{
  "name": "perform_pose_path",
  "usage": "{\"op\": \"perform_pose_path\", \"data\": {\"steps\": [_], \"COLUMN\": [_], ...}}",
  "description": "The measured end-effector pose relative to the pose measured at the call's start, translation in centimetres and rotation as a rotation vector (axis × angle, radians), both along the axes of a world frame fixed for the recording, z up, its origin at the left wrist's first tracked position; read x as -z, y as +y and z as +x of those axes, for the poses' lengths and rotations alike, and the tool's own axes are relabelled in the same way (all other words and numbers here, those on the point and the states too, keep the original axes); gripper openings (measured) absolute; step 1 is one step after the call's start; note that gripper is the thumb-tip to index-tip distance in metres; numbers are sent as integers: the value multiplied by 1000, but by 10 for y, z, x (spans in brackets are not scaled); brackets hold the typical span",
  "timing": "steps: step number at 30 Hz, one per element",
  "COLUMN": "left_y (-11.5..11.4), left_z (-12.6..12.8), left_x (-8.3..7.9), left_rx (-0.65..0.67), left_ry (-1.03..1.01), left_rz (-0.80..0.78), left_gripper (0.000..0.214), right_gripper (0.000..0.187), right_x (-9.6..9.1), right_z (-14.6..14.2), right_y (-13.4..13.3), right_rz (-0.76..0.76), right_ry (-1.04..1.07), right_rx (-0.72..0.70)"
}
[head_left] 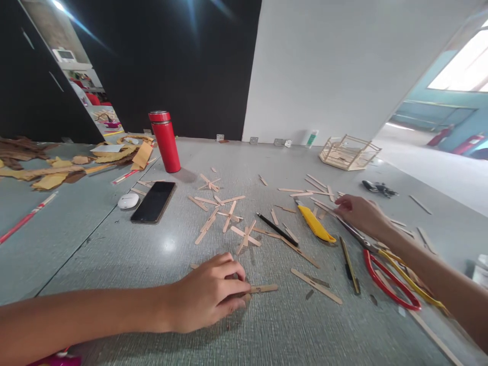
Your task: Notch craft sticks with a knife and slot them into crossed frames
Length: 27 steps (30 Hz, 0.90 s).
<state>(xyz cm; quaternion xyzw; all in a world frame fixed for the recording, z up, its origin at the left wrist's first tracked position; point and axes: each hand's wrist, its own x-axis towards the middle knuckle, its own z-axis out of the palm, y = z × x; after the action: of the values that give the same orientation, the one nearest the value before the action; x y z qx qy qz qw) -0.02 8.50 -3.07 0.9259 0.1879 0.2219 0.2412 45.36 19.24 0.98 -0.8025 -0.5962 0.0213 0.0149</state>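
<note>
My left hand [213, 292] rests low on the table, fingers curled over a wooden craft stick [269, 288] whose right end juts out past the fingertips. Part of that stick is hidden beneath the hand. Another stick end [194, 266] peeks out behind the knuckles. On the right, my right hand [360, 216] reaches over scissors [392, 279] with one red and one yellow handle. Its fingers are drawn together near loose sticks [322, 204]; what lies between them is hidden. A yellow utility knife [314, 222] and a black pen [277, 229] lie between the hands.
Sticks glued into small crosses [246, 236] lie mid-table. Behind stand a red flask [165, 142], a phone [153, 202], a white earbud case [128, 201] and a stick frame [348, 152]. Brown scraps [57, 170] cover the far left. A gold-coloured pen [348, 264] lies near the scissors.
</note>
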Motion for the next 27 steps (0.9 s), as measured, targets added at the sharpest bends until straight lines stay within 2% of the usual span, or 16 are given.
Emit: {"op": "perform_pose_path", "data": {"steps": [6,9,12,14,16,18,19,21,23,27], "left_y": [-4,-4,-3,-3,-4,-4,-5,-5,-4,-2], "left_z": [-1,-3,-5,-7,-9,-10,-11,-10,-8,-3], "left_x": [-1,1,2,2,1,1,0,0,-1,1], "left_rx": [2,2,13,20,28,37,41,29,-2,-41], "left_ry": [30,27,27,36,49,61,59,42,11,-17], "left_rz": [56,55,40,34,34,27,19,-14,-39,-38], "left_gripper": [31,39,44,44,44,45,47,48,46,30], "right_gripper": [26,24,21,18,19,22,19,11,18,29], "right_x": [-5,-15,-29,-34,-33,-26,-20,-8,2,16], "right_z": [-11,-25,-51,-77,-106,-136,-150,-173,-187,-192], "right_y": [5,1,-23,-53,-92,-132,-150,-177,-191,-192], "right_rz": [-5,139,378,478,480,410,381,217,169,290], "right_ry": [74,93,137,215,291,377,460,568,547,414], "right_rx": [-2,18,4,-97,-243,-438,-627,-803,-897,-994]}}
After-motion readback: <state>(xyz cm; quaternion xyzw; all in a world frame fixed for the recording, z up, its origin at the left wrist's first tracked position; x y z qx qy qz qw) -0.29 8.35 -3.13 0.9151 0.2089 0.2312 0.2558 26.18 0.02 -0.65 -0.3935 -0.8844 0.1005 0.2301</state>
